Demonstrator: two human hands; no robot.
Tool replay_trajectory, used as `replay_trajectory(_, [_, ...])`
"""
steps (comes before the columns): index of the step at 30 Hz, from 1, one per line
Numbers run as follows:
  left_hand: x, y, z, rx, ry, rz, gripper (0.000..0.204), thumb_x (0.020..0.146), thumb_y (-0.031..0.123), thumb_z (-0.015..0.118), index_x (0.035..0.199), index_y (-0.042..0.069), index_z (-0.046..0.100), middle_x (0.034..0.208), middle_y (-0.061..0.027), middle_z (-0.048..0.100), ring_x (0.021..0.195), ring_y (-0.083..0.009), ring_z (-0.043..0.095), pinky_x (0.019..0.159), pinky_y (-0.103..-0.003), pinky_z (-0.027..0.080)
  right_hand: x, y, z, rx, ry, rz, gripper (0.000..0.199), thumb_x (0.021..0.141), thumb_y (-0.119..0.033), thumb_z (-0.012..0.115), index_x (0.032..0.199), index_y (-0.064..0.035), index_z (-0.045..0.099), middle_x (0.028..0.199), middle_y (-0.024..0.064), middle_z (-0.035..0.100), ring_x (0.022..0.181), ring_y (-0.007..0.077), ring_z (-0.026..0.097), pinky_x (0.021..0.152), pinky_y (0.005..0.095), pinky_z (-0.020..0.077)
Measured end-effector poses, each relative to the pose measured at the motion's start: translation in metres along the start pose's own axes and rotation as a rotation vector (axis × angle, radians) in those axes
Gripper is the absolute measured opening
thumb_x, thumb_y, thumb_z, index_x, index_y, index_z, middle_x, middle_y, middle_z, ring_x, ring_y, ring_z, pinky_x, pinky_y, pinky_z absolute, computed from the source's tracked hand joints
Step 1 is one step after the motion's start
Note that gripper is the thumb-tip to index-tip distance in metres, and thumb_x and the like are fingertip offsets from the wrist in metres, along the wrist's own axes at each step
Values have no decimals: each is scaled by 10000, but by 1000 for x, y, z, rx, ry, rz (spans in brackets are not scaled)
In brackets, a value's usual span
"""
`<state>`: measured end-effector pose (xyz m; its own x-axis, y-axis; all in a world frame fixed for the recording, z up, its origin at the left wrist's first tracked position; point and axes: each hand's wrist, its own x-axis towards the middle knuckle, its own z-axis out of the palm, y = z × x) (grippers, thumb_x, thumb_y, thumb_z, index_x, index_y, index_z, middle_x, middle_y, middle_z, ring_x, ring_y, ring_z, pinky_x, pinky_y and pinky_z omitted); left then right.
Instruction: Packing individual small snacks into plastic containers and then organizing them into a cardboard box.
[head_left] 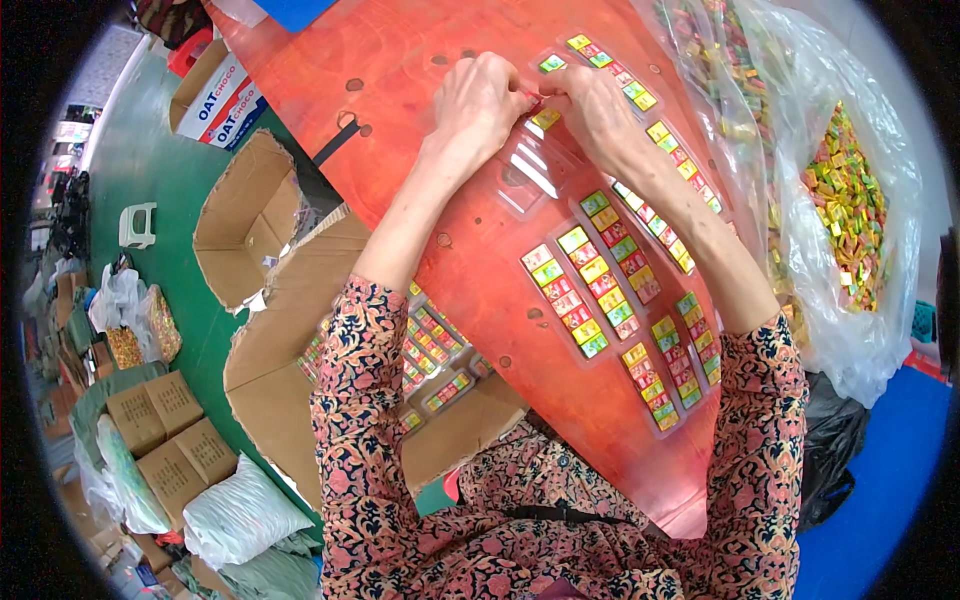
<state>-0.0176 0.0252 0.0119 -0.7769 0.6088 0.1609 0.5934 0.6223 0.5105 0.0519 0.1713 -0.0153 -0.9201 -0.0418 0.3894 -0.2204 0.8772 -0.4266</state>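
Note:
My left hand (480,100) and my right hand (592,108) meet at the far side of a red wooden board (420,170), fingertips pinched together on a small red-wrapped candy (530,97). Just below them a clear plastic tray (530,170) holds one yellow candy (545,119) at its top and is otherwise empty. Several filled clear trays of red, yellow and green candies (590,280) lie in rows on the board, nearer to me and to the right.
A big clear plastic bag of loose candies (845,210) stands at the right. An open cardboard box (300,330) with filled trays sits at my left, below the board. Sealed cartons (165,430), white sacks and a white stool are on the green floor.

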Motion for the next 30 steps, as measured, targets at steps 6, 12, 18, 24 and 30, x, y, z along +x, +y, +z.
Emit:
replay_trajectory(6, [1,7,-2,69,-69,-37,241,679,220,710,764,-3,675,713,-210,613,717,-340,613,649,-430,463,0,-7,-4,145,36,148,131,721,-3,508,766,17,629,711,271,572,725,422,578,626,462,460])
replay_trajectory(12, [3,7,3,79,-58,42,217,686,188,682,750,-19,660,658,-227,584,693,-356,606,621,-430,463,-2,-5,3,131,70,159,139,713,7,504,785,23,621,722,271,575,733,417,583,635,461,462])
replay_trajectory(18, [1,6,4,125,36,126,189,672,123,619,675,-64,589,673,-277,547,695,-397,591,613,-459,462,-3,-8,7,55,84,135,137,728,-4,525,820,21,622,770,247,596,751,391,595,657,441,467])
replay_trajectory(24, [2,15,0,190,-25,165,208,665,133,610,659,-71,572,685,-279,548,695,-402,587,618,-457,462,-5,-11,5,33,32,154,162,720,7,563,865,24,633,798,224,615,764,358,609,668,410,471])
replay_trajectory(30, [-1,2,3,80,11,60,208,649,128,611,649,-75,563,687,-266,560,703,-405,584,640,-457,457,-5,-11,3,77,48,133,151,712,28,543,839,36,624,763,219,613,738,359,608,651,399,472])
